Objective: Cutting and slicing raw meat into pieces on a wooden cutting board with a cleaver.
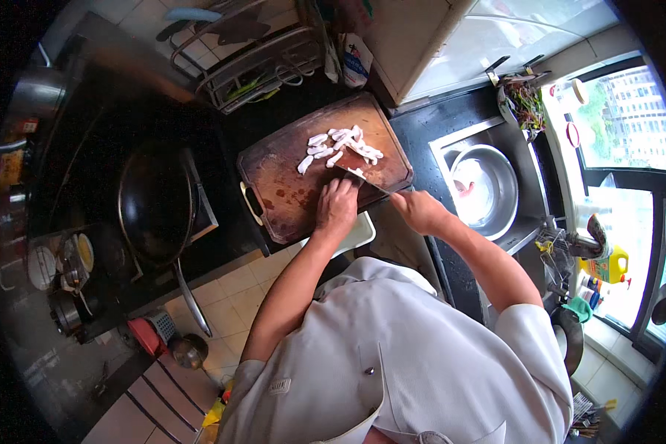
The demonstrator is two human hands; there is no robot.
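A worn wooden cutting board (pixel 272 172) lies before me on the dark counter. Several whitish strips of cut food (pixel 344 141) are scattered over its far half. My right hand (pixel 422 211) grips a kitchen knife (pixel 376 186) by the handle, its blade reaching left over the board. Beside the blade, my left hand (pixel 337 202) rests on the board near its front edge with the fingers curled. A small white bit lies by the blade near those fingertips. Whatever is under the left fingers is hidden.
On the right, a steel basin (pixel 502 191) with a pinkish piece inside stands in the sink (pixel 533 205). A black wok (pixel 155 205) sits on the left, its handle jutting towards me. A metal rack (pixel 255 69) stands behind the board. Below its front edge is a white tray (pixel 361 232).
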